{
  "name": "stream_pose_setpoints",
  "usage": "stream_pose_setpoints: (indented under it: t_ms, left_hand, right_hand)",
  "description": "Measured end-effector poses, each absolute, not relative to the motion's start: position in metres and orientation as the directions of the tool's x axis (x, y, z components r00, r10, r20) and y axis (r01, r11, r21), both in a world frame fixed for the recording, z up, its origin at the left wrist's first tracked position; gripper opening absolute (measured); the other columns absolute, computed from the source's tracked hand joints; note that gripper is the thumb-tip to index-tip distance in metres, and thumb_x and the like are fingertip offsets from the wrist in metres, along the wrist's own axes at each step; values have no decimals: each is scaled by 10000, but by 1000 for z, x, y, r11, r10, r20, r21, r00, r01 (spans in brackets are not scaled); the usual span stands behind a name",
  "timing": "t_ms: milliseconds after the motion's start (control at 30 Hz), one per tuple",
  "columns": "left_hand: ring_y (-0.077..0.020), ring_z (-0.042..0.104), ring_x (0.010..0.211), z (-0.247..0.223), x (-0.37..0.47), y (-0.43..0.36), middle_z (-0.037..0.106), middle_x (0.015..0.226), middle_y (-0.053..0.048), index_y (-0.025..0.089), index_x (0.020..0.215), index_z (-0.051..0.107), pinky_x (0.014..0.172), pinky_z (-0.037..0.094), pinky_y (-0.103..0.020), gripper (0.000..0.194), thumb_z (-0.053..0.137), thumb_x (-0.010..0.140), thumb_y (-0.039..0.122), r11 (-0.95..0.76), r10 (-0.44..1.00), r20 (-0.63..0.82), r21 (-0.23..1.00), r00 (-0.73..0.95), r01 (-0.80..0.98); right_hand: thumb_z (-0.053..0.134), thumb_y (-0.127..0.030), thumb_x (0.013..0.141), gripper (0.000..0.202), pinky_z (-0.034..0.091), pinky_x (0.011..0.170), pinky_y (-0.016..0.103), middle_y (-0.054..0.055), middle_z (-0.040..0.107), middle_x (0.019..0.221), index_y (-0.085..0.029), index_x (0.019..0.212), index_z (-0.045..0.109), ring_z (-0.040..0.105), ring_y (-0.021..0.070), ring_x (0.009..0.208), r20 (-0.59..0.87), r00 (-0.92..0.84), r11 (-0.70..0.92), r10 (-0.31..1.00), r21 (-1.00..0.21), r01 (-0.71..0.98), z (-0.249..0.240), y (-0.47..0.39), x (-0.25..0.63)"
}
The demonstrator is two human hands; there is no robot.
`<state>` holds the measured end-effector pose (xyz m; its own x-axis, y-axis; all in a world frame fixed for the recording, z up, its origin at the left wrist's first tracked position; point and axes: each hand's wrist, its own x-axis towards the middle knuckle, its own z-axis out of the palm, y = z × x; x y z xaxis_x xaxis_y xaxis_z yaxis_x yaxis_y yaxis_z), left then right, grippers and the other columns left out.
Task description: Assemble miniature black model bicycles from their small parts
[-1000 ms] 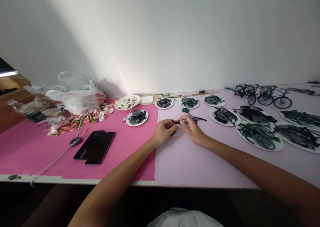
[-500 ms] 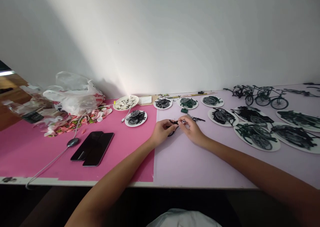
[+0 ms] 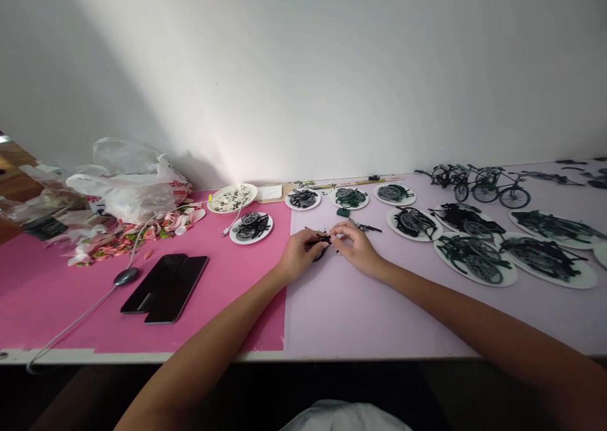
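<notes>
Near the middle of the table, my left hand (image 3: 298, 254) pinches a black toy bicycle part (image 3: 323, 239) between thumb and fingers. A dark curved piece, perhaps a wheel, shows just under those fingertips. My right hand (image 3: 356, 249) is closed in a pinch at the part's right end; whatever lies between its fingertips is too small to make out. Beyond the right fingers lies a dark hand tool (image 3: 368, 227), which looks like pliers or cutters. A small dark green block (image 3: 343, 212) sits behind it.
Plates of black and green bicycle parts (image 3: 475, 259) spread across the right, with assembled toy bicycles (image 3: 493, 186) behind them. Leftward are a plate of white pieces (image 3: 233, 198), two phones (image 3: 175, 289), a corded mouse-like device (image 3: 126, 276), pink petals (image 3: 137, 234) and a plastic bag (image 3: 135, 188).
The view has turned slightly, so most things appear shifted left. My fingers have moved a little around the black part, which shows more plainly between my hands.
</notes>
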<state>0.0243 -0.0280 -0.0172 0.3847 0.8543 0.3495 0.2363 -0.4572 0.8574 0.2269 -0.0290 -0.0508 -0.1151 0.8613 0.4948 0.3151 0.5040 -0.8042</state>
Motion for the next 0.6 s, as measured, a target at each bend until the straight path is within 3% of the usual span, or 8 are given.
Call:
stream_pose_setpoints:
  t_ms: [267,600]
  left_hand:
    - [-239,704,922,-18,17,-23,755,1045,-125,204,1105,760,853,549,-355,280,632,976,417,-690,711,508,636,486,346]
    - [-234,700,913,-21,15,-20,747,1061,-130,202,1136,750,832,551,-348,287,608,989,404,-731,675,527,570,516,375]
  right_hand:
    - [586,-452,973,240,571,886,406,93,632,1144,-237,1008,688,614,250,1110,459,-184,494,869,-817,296,-53,-26,230]
    - [536,-480,1003,259,568,885,427,94,633,1130,-252,1030,655,611,267,1110,481,-209,525,851,-787,325,-51,-29,229]
